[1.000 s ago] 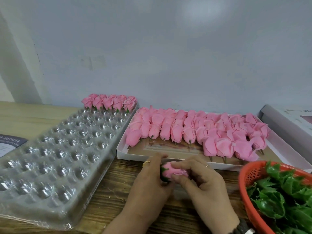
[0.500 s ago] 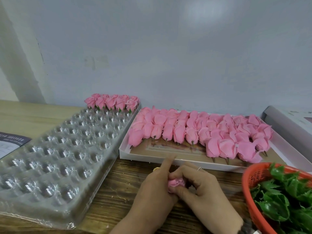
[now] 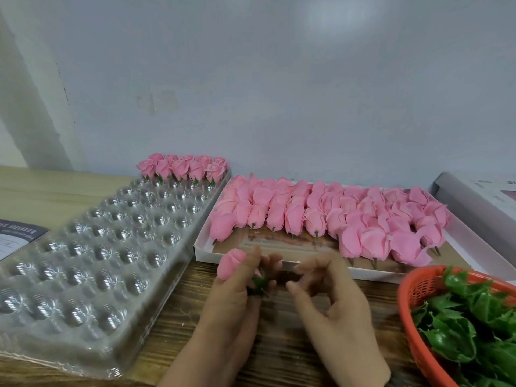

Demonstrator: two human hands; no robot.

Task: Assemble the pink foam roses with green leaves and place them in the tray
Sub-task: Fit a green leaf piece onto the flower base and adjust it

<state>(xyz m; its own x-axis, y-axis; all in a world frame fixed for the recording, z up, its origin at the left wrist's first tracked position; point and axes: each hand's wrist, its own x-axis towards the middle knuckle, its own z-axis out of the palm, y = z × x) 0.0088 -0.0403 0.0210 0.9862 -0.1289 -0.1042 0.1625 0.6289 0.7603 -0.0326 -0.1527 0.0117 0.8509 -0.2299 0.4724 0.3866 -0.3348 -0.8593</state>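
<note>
The left hand [image 3: 237,291] grips a pink rose [image 3: 230,262] with a green leaf [image 3: 261,282]; the right hand [image 3: 329,297], fingers loosely curled, holds nothing. Right: leaf basket [image 3: 407,289]. Left: tray [image 3: 92,263], rose row [image 3: 183,169] at its far end. Beyond: box [image 3: 203,251] of roses.

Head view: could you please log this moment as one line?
left hand: holds rose with leaf | right hand: holds nothing | clear tray: one far row filled
</note>
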